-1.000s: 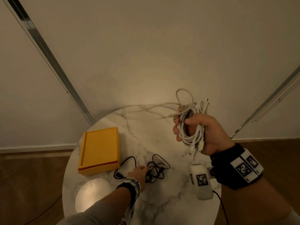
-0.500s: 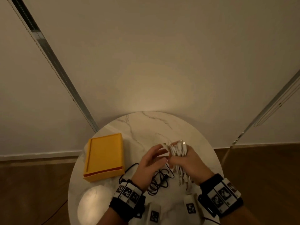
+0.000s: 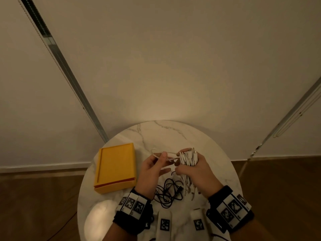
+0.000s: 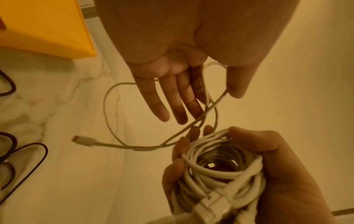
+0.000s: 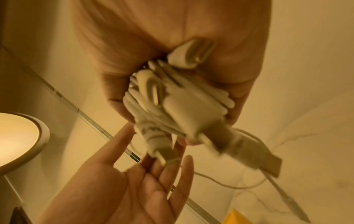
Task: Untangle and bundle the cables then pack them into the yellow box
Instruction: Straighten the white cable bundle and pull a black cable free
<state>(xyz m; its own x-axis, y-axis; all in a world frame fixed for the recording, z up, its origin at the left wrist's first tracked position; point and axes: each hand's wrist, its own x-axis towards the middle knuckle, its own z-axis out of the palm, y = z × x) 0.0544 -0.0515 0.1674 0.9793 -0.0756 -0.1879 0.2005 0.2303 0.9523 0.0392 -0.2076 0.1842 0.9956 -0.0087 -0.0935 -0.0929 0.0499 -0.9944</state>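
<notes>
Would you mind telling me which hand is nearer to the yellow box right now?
The left. The left hand hovers just right of the yellow box, pinching a loose white cable end, while the right hand grips the white coil farther right.

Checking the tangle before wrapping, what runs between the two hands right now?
In the left wrist view, a loose white strand crosses the gap from the left hand to the white coil in the right hand.

white cable bundle: plugs blurred | black cable: cut by left edge
</notes>
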